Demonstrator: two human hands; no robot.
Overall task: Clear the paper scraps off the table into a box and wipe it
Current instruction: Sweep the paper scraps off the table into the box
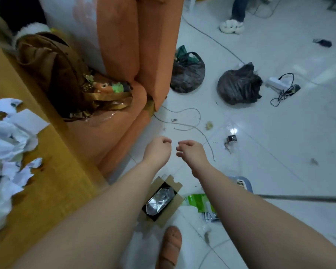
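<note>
We count one heap of torn white paper scraps [6, 152], crumpled with dark printed patches, lying on the yellow-brown worktop [52, 191] at the far left. One open cardboard box [161, 200] sits on the white tiled floor [260, 152] below our arms, something silvery inside it. Two dark plastic bags [187, 73] rest on the floor beyond, beside an orange sofa [124, 55] carrying a brown backpack [52, 70]. Our left hand [158, 150] and right hand [191, 154] hover over the floor, nearly touching, fingers loosely curled, holding nothing we can see.
</note>
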